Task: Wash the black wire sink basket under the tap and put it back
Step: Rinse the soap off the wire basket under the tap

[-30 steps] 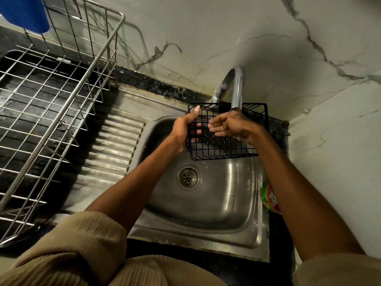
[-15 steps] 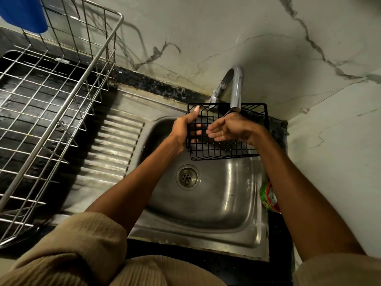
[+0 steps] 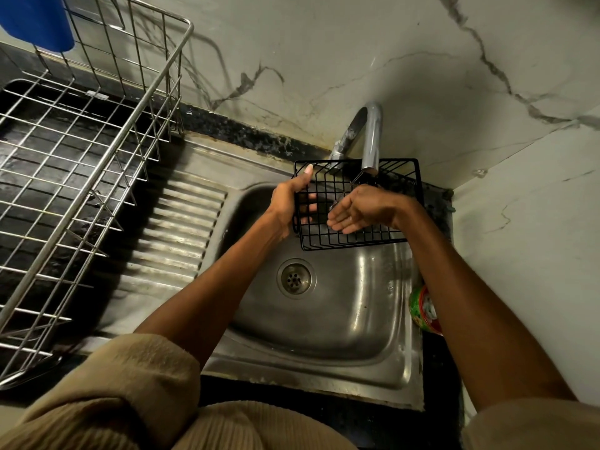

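The black wire basket (image 3: 373, 222) is held over the steel sink (image 3: 341, 313), right under the tap (image 3: 371, 138) spout. The left hand (image 3: 287, 203) has its grip curled round the basket's left edge — the right hand (image 3: 360, 209) lies inside, fingers straight and loose.

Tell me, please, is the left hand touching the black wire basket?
Touching. The head view shows the left hand gripping the black wire basket at its left edge, thumb over the rim and fingers behind the wires.

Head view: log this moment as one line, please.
stage: washing | black wire basket: over sink, under tap | left hand: grips basket's left edge | right hand: open inside basket
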Available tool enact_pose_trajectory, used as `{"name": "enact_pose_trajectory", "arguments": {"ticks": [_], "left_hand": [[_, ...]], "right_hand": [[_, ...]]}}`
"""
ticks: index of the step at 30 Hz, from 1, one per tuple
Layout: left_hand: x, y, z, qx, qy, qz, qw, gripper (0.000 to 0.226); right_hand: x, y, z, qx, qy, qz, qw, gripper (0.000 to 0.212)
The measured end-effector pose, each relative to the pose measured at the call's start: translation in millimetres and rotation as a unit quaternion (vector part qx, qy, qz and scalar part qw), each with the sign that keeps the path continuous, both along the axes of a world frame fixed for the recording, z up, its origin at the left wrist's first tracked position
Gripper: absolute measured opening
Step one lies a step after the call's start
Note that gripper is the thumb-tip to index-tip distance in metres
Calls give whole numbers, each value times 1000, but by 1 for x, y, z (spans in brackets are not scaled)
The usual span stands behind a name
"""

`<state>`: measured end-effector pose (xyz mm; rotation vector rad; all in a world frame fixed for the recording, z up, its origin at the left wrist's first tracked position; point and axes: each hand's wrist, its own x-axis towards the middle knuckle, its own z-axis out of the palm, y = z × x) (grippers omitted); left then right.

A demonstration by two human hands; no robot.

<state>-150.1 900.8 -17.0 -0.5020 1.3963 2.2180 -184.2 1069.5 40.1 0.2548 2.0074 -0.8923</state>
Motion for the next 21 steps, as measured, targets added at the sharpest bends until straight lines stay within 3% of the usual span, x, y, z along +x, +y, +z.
{"name": "enact_pose_trajectory", "arguments": {"ticks": [5, 8, 10, 15, 21], "left_hand": [[2, 0, -6, -11, -18, 27, 999, 46], [5, -2, -13, -6, -23, 29, 999, 69], [7, -4, -19, -5, -26, 37, 999, 83], [13, -10, -29, -31, -31, 46, 998, 80], [15, -12, -28, -50, -35, 50, 997, 71]], "right_hand": [[-5, -2, -4, -18, 82, -68, 994, 43], [-8, -5, -3, -38, 133, -123, 983, 38], [-7, -6, 1, -32, 120, -106, 987, 37], [-2, -7, 4, 31, 6, 39, 999, 41], [-8, -10, 3, -30, 77, -78, 994, 50]]}}
